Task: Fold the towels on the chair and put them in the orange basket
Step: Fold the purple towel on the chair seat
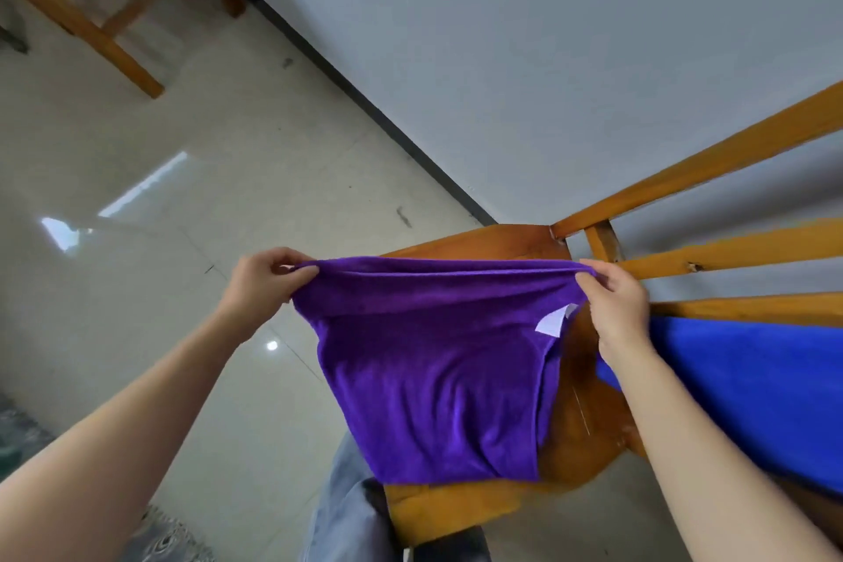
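Observation:
A purple towel (438, 379) hangs stretched between my hands above the wooden chair (479, 246). My left hand (264, 281) pinches its upper left corner. At the upper right corner my right hand (616, 310) pinches the doubled top edge. The towel is folded over once along the top, and a white label shows near its right side. A blue towel (739, 388) lies on the chair seat to the right, partly behind my right forearm. No orange basket is in view.
The chair's slatted back (730, 251) rises at the right against a grey wall. Another wooden furniture leg frame (91, 23) stands at the top left on the glossy tiled floor. My trouser leg (346, 511) and a patterned rug (173, 538) are at the bottom.

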### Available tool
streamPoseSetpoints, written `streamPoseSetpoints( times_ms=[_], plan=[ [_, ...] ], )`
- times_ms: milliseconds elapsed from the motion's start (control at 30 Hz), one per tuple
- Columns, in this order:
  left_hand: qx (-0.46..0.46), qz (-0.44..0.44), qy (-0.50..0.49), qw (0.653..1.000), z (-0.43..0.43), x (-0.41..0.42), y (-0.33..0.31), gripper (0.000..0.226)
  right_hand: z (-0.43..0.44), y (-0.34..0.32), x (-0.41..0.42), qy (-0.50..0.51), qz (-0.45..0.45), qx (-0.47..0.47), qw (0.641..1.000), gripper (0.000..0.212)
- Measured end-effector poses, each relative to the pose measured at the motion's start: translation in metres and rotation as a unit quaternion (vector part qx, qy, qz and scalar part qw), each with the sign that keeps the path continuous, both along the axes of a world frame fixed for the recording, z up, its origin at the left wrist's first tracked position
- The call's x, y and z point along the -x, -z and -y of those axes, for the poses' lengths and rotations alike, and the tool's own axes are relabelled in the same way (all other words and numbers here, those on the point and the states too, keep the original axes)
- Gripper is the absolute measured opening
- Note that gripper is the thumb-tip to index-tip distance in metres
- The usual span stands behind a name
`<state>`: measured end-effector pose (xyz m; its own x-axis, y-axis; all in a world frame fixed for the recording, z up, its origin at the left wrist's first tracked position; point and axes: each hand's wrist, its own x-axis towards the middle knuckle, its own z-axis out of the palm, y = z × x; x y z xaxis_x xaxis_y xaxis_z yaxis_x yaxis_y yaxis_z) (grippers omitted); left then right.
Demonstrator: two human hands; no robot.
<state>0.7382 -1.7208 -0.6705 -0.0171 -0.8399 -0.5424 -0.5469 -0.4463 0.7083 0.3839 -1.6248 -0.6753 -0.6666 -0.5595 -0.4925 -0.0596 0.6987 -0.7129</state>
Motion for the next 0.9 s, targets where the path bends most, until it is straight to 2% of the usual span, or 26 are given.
streamPoseSetpoints(
  times_ms=[100,167,233,333,400,467,667,767,900],
  plan=[
    [-0.015,-0.145,-0.129,0.981,-0.018,-0.020,-0.044,0.022,-0.001,-0.042,-0.004,0.000,0.050,0.067,0.997,0.027],
    [0.028,-0.179,-0.149,0.972,-0.031,-0.031,-0.080,0.032,0.004,-0.080,-0.007,-0.018,0.086,0.123,0.989,0.035],
    [0.096,-0.174,-0.149,0.969,-0.038,-0.038,-0.113,0.039,0.011,-0.115,-0.008,-0.055,0.083,0.156,0.983,0.041],
    [0.190,-0.118,-0.155,0.962,-0.049,-0.048,-0.146,0.027,0.010,-0.152,-0.015,-0.129,0.040,0.181,0.974,0.036],
    [0.219,-0.092,-0.156,0.959,-0.057,-0.052,-0.154,0.025,0.008,-0.163,-0.016,-0.125,0.039,0.207,0.969,0.022],
    [0.247,-0.091,-0.164,0.951,-0.059,-0.053,-0.159,0.026,0.010,-0.171,-0.017,-0.100,0.043,0.241,0.965,0.025],
    [0.256,-0.153,-0.156,0.942,-0.063,-0.053,-0.161,0.029,0.006,-0.184,-0.030,-0.114,-0.003,0.276,0.954,0.028],
    [0.248,-0.207,-0.150,0.935,-0.057,-0.051,-0.163,0.044,0.011,-0.186,-0.032,-0.112,-0.009,0.274,0.955,0.024],
    [0.218,-0.301,-0.141,0.918,-0.040,-0.047,-0.172,0.033,0.031,-0.194,-0.033,-0.105,-0.004,0.256,0.961,0.016]
  ],
)
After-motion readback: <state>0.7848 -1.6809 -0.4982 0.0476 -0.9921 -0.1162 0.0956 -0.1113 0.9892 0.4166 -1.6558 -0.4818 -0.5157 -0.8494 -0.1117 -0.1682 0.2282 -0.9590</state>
